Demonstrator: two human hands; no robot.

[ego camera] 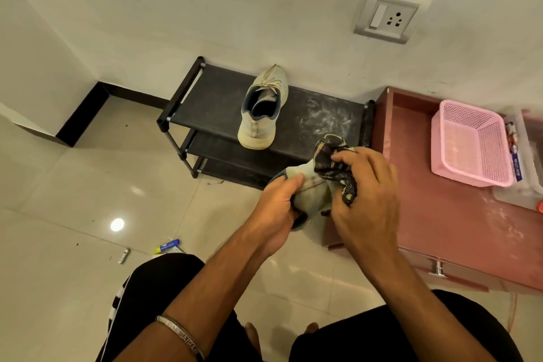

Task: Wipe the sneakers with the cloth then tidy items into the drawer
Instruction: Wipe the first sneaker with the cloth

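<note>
My left hand [279, 209] grips pale worn sneaker [311, 194], toe toward me — right hand [367, 194] presses bunched dark patterned cloth [335, 161] onto heel end.

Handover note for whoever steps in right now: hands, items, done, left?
Left hand: gripping a sneaker in the air.
Right hand: pressing the cloth on that sneaker, mid-wipe.
Second sneaker: on the rack top, toe to the wall.
Drawer: open, pink basket inside.
Tube and a small item lie on the floor.
Left: finish wiping, then tidy items into the drawer.
</note>
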